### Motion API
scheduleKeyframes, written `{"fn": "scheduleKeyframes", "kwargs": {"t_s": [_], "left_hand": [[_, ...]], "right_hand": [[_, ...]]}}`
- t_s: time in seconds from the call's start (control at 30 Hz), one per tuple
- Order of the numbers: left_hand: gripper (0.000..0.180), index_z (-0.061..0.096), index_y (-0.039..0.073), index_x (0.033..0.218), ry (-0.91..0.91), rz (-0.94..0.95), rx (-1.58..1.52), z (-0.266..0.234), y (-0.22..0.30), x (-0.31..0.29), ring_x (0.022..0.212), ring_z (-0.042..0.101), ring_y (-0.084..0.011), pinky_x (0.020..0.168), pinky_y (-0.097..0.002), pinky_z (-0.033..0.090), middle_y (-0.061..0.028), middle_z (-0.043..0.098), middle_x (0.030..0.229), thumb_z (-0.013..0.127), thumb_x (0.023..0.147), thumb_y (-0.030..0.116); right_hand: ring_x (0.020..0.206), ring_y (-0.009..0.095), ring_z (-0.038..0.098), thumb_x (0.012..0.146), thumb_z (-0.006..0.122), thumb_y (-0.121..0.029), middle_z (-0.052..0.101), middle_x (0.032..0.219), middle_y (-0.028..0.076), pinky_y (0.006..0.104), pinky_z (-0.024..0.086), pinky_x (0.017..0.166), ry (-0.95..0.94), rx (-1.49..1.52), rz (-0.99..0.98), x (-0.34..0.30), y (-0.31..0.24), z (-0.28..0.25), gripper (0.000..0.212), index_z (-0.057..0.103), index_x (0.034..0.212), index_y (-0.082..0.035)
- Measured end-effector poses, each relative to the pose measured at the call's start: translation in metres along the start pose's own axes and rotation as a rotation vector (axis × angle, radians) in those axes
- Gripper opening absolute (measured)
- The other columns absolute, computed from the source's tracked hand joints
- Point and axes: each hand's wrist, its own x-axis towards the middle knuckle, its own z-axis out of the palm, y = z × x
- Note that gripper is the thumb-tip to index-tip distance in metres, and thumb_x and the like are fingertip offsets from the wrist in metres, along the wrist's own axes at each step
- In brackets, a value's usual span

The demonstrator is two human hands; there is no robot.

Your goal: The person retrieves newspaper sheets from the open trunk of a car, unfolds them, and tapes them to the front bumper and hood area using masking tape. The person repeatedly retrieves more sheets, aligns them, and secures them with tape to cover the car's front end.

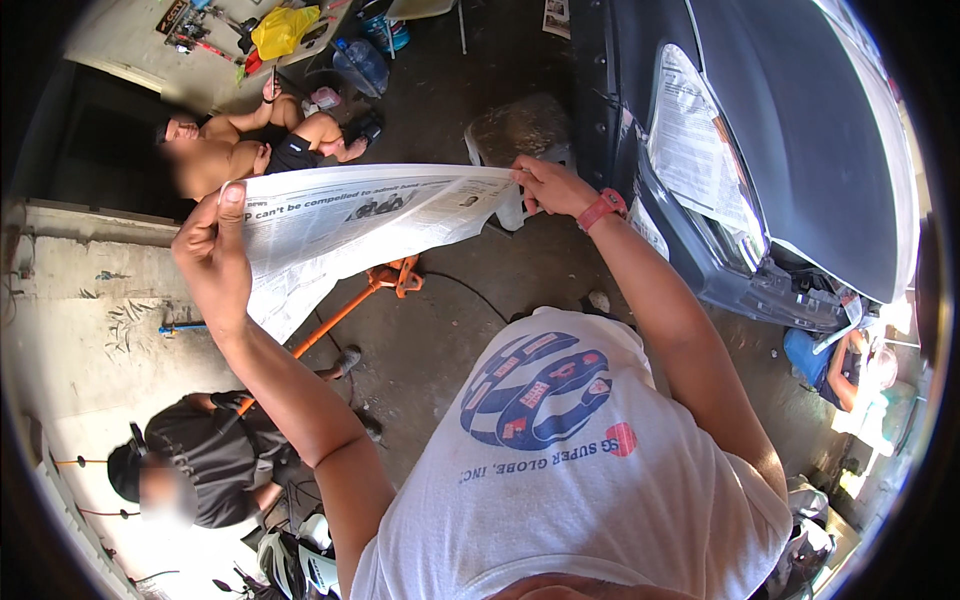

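Note:
A sheet of newspaper [375, 215] is stretched between my two hands, sagging along its lower edge. My left hand [222, 245] pinches its left end, with the thumb on the printed side. At the right end, the fingers of my right hand [548, 185] close on the upper corner; a red watch sits on that wrist. Right of my right hand stands a dark grey car [800, 130]. More newspaper [695, 150] covers its headlight area, and the front end below looks partly stripped, with parts exposed.
Someone in black [215, 450] is at the lower left, near an orange pole-like tool [335, 325]. Another person [240, 150] reclines at the upper left, and one more [845, 370] is beyond the car. A water jug [360, 68] and a yellow bag [285, 32] are at the back.

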Motion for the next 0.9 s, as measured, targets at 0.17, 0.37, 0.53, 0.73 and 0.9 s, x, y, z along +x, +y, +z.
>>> {"fn": "scheduleKeyframes", "kwargs": {"t_s": [0.17, 0.37, 0.53, 0.73, 0.9], "left_hand": [[0.035, 0.081, -0.004, 0.109, 0.137, -0.161, -0.117, -0.015, -0.066, -0.03, 0.084, 0.056, -0.0046, 0.079, -0.0245, 0.047, 0.0043, 0.071, 0.088, 0.071, 0.113, 0.028], [0.037, 0.075, 0.008, 0.145, 0.348, -0.379, -0.008, 0.01, -0.206, -0.124, 0.083, 0.063, -0.0086, 0.077, -0.0298, 0.054, 0.0, 0.076, 0.093, 0.07, 0.113, 0.026], [0.053, 0.057, 0.003, 0.157, 0.715, -0.148, 0.616, 0.096, -0.165, -0.158, 0.096, 0.074, -0.0287, 0.088, -0.0425, 0.058, -0.0161, 0.076, 0.111, 0.07, 0.106, 0.005], [0.015, 0.082, 0.008, 0.101, -0.101, -0.021, -0.089, 0.133, -0.103, -0.161, 0.091, 0.076, -0.036, 0.084, -0.0449, 0.058, -0.0125, 0.081, 0.097, 0.082, 0.098, 0.024], [0.016, 0.083, 0.01, 0.099, -0.051, -0.128, -0.022, 0.099, -0.177, -0.211, 0.091, 0.076, -0.0357, 0.082, -0.0466, 0.058, -0.0115, 0.082, 0.096, 0.084, 0.097, 0.025]], "right_hand": [[0.067, 0.031, 0.072, 0.115, 0.055, -0.035, 0.072, 0.073, 0.013, 0.0473, 0.054, 0.067, 0.111, -0.222, -0.146, -0.01, -0.026, -0.002, 0.033, 0.068, 0.105, -0.006], [0.08, 0.043, 0.074, 0.109, 0.062, -0.028, 0.072, 0.076, 0.019, 0.0553, 0.055, 0.071, 0.285, -0.735, -0.463, -0.066, -0.086, 0.008, 0.022, 0.068, 0.098, -0.009], [0.074, 0.041, 0.075, 0.105, 0.067, -0.023, 0.071, 0.072, 0.017, 0.0535, 0.056, 0.068, 0.078, -0.998, -0.514, -0.079, -0.152, 0.034, 0.018, 0.069, 0.097, -0.007], [0.073, 0.039, 0.077, 0.093, 0.064, -0.012, 0.074, 0.073, 0.017, 0.0525, 0.057, 0.069, -0.067, -1.168, -0.584, -0.054, -0.208, 0.09, 0.025, 0.075, 0.111, -0.001], [0.075, 0.04, 0.077, 0.093, 0.064, -0.011, 0.073, 0.072, 0.016, 0.0526, 0.057, 0.069, 0.01, -1.196, -0.514, -0.041, -0.209, 0.099, 0.013, 0.071, 0.102, -0.003]]}}
